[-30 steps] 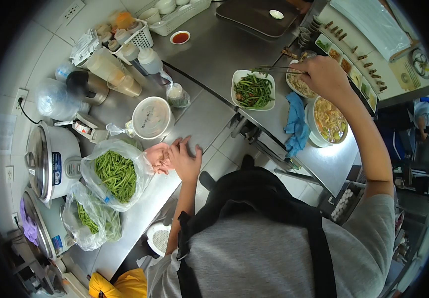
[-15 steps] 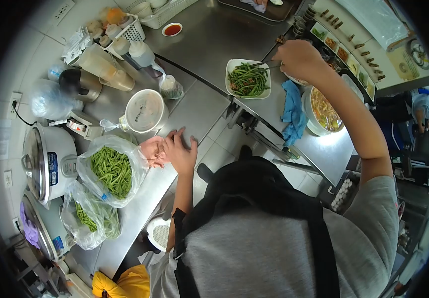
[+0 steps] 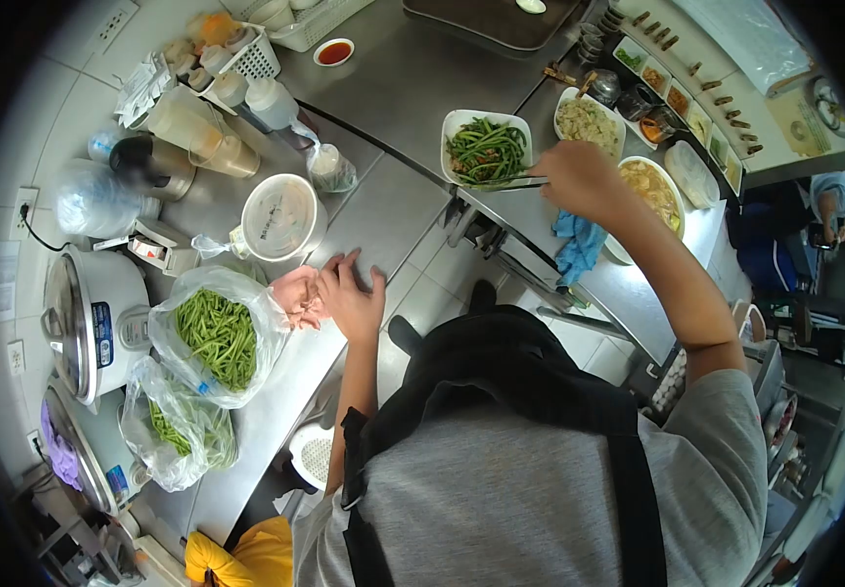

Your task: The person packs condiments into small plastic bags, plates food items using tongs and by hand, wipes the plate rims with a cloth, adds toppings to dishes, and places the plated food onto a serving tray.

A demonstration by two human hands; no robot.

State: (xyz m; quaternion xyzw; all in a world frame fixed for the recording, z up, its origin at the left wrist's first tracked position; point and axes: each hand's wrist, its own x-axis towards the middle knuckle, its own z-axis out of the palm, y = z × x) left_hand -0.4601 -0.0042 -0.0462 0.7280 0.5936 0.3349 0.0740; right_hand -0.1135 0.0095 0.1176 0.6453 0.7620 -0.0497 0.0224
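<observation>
My right hand (image 3: 587,183) is closed on metal tongs (image 3: 528,180), whose tips reach the lower right edge of a square white bowl of cooked green beans (image 3: 486,152). My left hand (image 3: 351,296) rests with fingers spread on the steel counter, beside a crumpled pink cloth or bag (image 3: 299,297); the fingertips are close to it. Behind my right hand stand a white bowl of pale food (image 3: 589,124) and a round bowl of soup (image 3: 652,195), partly hidden by my forearm. A blue cloth (image 3: 577,247) lies below my right hand.
Two plastic bags of raw green beans (image 3: 216,338) sit at left near rice cookers (image 3: 114,318). A lidded tub (image 3: 280,217), bottles (image 3: 271,103) and a sauce dish (image 3: 334,52) are on the counter. A dark tray (image 3: 491,22) is at the back. Another person (image 3: 835,201) is at far right.
My right hand has moved down and toward me with the tongs, from above the bowls to the green bean bowl's lower right edge. My left hand stays on the counter.
</observation>
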